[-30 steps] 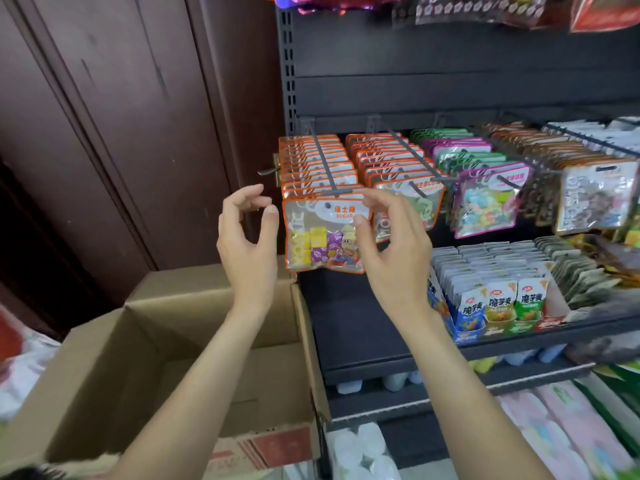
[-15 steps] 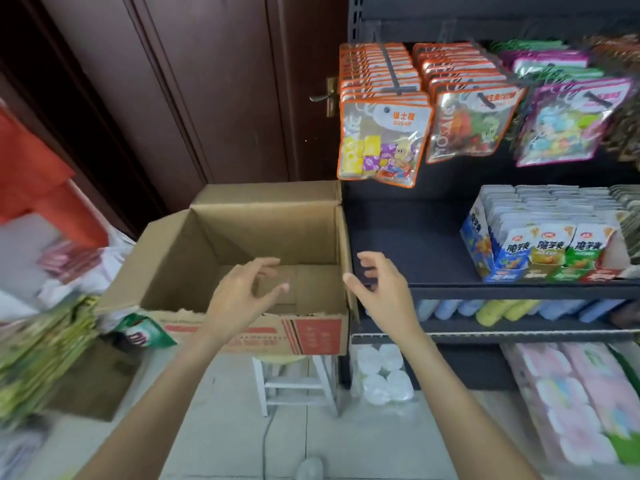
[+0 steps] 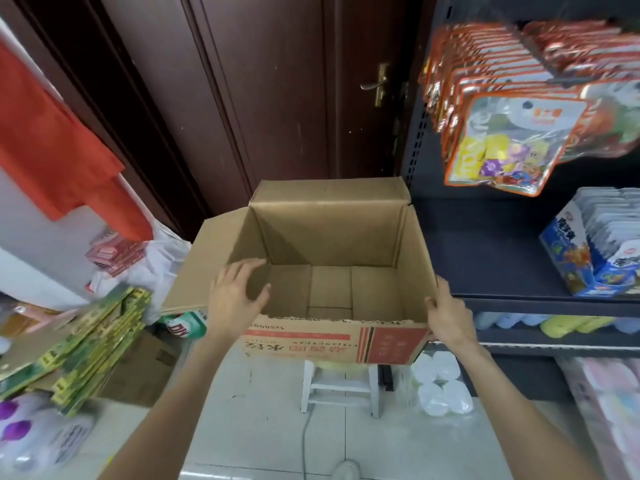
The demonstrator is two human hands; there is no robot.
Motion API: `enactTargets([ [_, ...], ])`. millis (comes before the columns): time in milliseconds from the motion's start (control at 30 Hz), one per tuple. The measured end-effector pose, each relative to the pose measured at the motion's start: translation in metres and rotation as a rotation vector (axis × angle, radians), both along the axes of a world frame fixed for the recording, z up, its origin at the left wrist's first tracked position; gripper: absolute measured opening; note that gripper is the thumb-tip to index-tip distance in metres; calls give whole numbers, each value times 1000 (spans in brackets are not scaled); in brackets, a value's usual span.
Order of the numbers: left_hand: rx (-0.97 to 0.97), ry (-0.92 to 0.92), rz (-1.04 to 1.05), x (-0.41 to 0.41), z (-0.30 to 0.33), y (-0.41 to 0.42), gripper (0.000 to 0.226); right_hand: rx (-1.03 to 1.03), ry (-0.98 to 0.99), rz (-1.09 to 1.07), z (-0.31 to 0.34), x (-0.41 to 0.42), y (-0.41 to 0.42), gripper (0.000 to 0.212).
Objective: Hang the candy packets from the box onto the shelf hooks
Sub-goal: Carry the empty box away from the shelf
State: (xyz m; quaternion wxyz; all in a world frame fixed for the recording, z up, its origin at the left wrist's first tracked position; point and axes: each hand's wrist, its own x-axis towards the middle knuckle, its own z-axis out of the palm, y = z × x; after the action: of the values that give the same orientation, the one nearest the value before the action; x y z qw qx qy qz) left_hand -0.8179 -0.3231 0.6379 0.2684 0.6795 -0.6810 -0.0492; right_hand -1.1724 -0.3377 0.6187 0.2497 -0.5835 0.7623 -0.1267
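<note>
The open cardboard box [image 3: 329, 233] stands on a small white stool [image 3: 341, 386] beside the dark shelf [image 3: 485, 244]. I see only bare cardboard on its floor, no packets. My left hand [image 3: 235, 299] is spread at the box's left wall, fingers over the rim and thumb inside, holding nothing. My right hand [image 3: 450, 317] grips the box's near right corner, thumb inside and fingers outside. Orange-edged candy packets [image 3: 502, 147] hang in a dense row on a shelf hook [image 3: 568, 81] at the upper right.
A dark wooden door [image 3: 277, 98] stands behind the box. A leaning stack of flat green cartons [image 3: 86, 341] lies to the left. A blue display carton of sachets [image 3: 588, 251] sits on the shelf board. Clear plastic tubs [image 3: 440, 386] lie on the tiled floor.
Both hands left the hung candy packet and came down to the box. My right hand now grips its right corner; my left hand reached its left wall. My view tilted downward.
</note>
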Motion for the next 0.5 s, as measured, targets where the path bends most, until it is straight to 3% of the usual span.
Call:
enactTargets([
  [167, 133, 42, 245, 45, 0, 8, 73, -99, -94, -51, 11, 16, 13, 43],
  [333, 121, -89, -94, 35, 1, 42, 78, -98, -165, -57, 19, 30, 26, 43],
  [400, 112, -215, -181, 27, 0, 60, 67, -105, -214, -41, 23, 35, 36, 43],
  [500, -49, -336, -153, 28, 4, 92, 36, -131, -267, -7, 31, 42, 57, 44],
])
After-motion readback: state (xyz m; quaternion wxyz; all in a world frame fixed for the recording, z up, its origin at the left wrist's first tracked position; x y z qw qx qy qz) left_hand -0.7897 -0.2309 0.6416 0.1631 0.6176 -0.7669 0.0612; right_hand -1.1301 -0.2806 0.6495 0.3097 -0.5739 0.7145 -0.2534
